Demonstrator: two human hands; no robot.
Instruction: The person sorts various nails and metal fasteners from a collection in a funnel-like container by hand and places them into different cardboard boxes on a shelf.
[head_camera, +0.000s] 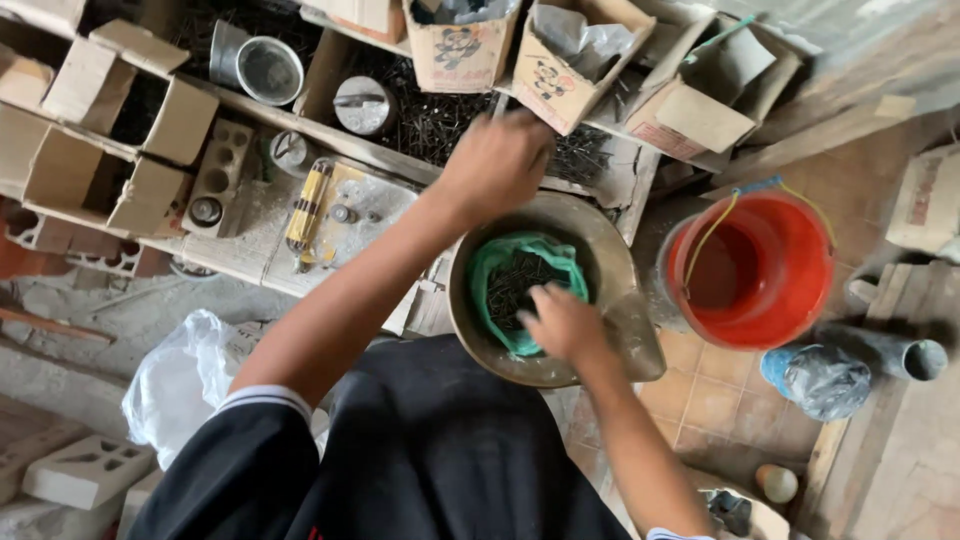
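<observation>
- Green bag (500, 262) of dark nails (515, 288) sits in a metal scoop pan (610, 245), frame centre.
- Right hand (563, 323) pinches the bag's lower rim, fingers curled.
- Left hand (495, 160) hovers above, closed loosely; contents unclear.
- Orange bucket (790, 265) stands right.

- A dusty wooden bench (250, 250) carries open cardboard boxes (110, 130) on its left part, a grey block with round holes (218, 170), a yellow tool (307, 205) and a metal pan (600, 250).
- Behind it, a wooden tray (330, 75) holds dark nails (430, 120), a metal cup (262, 68) and a round weight (364, 104).
- The tiled floor (720, 400) bears an orange bucket (752, 268), a grey pipe (900, 352) and a white bag (180, 380).
</observation>
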